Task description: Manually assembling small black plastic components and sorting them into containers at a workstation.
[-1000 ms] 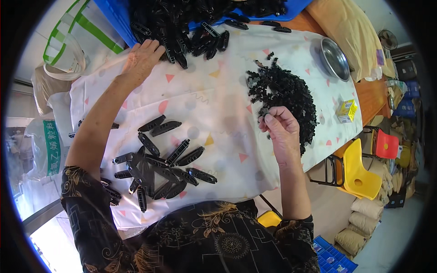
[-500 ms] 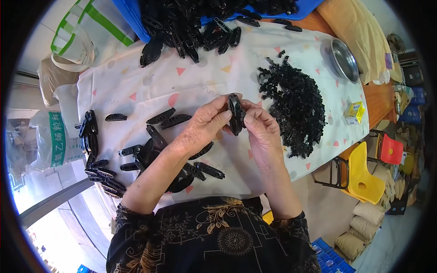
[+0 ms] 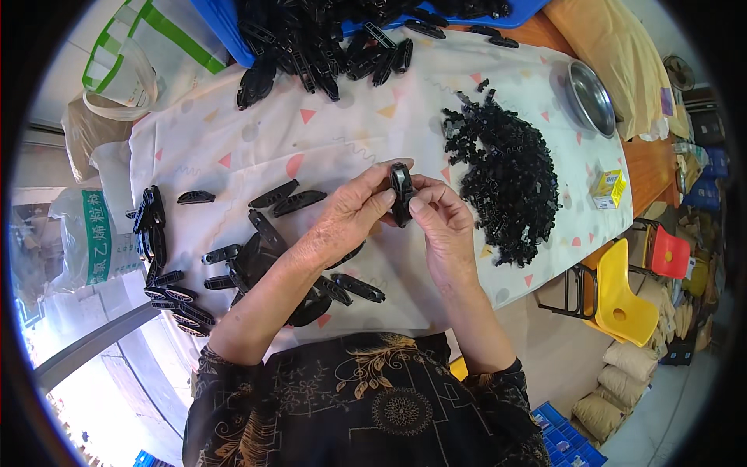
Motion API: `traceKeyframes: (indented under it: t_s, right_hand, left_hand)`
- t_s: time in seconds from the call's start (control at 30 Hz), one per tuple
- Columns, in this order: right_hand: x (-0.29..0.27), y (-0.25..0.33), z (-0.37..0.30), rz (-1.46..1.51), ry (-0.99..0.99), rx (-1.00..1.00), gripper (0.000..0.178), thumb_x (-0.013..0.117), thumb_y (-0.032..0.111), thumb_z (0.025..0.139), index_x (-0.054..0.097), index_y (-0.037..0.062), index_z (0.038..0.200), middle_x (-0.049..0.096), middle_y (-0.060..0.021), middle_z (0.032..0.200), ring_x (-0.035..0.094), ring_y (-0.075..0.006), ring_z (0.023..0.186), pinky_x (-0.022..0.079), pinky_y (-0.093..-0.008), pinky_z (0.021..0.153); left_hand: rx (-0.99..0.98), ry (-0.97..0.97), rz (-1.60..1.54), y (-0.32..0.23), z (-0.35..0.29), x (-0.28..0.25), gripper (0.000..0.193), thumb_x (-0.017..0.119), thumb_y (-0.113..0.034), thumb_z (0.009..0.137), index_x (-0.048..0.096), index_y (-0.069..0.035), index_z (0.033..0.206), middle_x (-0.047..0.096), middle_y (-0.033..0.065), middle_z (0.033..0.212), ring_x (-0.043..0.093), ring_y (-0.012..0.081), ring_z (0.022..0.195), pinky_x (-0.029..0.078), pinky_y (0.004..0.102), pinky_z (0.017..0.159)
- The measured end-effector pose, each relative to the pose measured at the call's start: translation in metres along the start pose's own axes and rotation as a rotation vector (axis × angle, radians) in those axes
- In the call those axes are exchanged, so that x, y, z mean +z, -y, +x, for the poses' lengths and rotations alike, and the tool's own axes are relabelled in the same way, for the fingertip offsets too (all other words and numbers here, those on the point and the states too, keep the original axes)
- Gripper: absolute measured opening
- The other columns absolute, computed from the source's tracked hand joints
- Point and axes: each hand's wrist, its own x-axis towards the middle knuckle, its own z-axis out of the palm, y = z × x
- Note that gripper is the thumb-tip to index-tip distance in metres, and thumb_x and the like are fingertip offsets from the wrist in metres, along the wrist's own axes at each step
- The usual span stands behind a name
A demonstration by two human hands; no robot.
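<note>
Above the middle of the table, my left hand (image 3: 362, 204) grips an elongated, glossy black plastic part (image 3: 401, 194), its thumb along the side. My right hand (image 3: 442, 218) is closed with thumb and forefinger pinched against the part's right edge. Whether a small piece sits between those fingertips is hidden. Similar black plastic parts (image 3: 299, 202) lie around and under my left forearm. To the right of my right hand spreads a heap of small black plastic pieces (image 3: 510, 183).
A blue bin (image 3: 529, 17) at the far edge spills black parts onto the patterned tablecloth (image 3: 233, 140). More parts (image 3: 152, 218) line the left edge. A metal bowl (image 3: 590, 100) and small yellow box (image 3: 608, 189) sit at right; a yellow chair (image 3: 622, 300) stands beyond the table edge.
The held black part has turned slightly, and my right fingertips have shifted a little to the left along it. My left hand keeps its grip. The view has shifted slightly.
</note>
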Motion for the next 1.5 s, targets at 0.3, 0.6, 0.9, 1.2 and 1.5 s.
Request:
traceKeyframes:
  t_s: [0.3,0.6,0.9,1.2,1.5]
  right_hand:
    - [-0.003,-0.002,-0.001,-0.114,0.021,0.049,0.027,0.060,0.001,0.089,0.050,0.0014,0.114,0.056,-0.0056,0.109,0.054,-0.0124,0.101,0.046,-0.0265,0.088]
    - [-0.004,-0.003,0.012,-0.092,0.141,0.118,0.037,0.067,0.005,0.085,0.054,0.0005,0.119,0.063,-0.0038,0.104,0.059,-0.0106,0.096,0.047,-0.0258,0.088]
    - [-0.017,-0.004,-0.003,-0.217,0.114,0.142,0.022,0.064,0.000,0.085,0.056,0.0017,0.105,0.061,-0.0024,0.094,0.058,-0.0088,0.087,0.047,-0.0229,0.078]
    - [-0.071,0.061,0.043,-1.240,0.019,-0.209,0.013,0.061,-0.004,0.083,0.062,0.0011,0.095,0.062,-0.0057,0.083,0.057,-0.0110,0.072,0.046,-0.0239,0.065]
    - [-0.082,0.077,0.080,-1.642,0.299,-0.535,0.018,0.065,-0.003,0.073,0.063,0.0051,0.089,0.057,-0.0059,0.087,0.053,-0.0255,0.083,0.042,-0.0367,0.076]
  left_hand:
    - [-0.099,0.107,0.274,-0.003,-0.004,0.006,0.067,0.053,0.004,0.085,0.022,-0.009,0.144,0.059,0.0125,0.109,0.058,0.0149,0.094,0.049,0.0297,0.082]
    - [0.145,0.020,0.233,0.007,-0.001,0.006,0.067,0.054,0.006,0.085,0.024,-0.009,0.143,0.060,0.0152,0.109,0.060,0.0213,0.099,0.048,0.0321,0.087]
    - [0.169,0.097,0.342,0.020,-0.008,0.006,0.059,0.056,-0.004,0.086,0.029,-0.014,0.137,0.062,0.0167,0.099,0.066,0.0332,0.081,0.052,0.0353,0.074]
    - [0.603,-0.202,1.323,-0.030,0.037,-0.090,0.035,0.059,-0.005,0.076,0.060,-0.014,0.110,0.062,0.0095,0.108,0.062,0.0280,0.095,0.051,0.0417,0.079]
    - [0.718,-0.295,1.913,-0.043,0.107,-0.175,0.038,0.055,0.003,0.074,0.060,-0.012,0.108,0.055,0.0092,0.118,0.052,0.0259,0.112,0.044,0.0370,0.092]
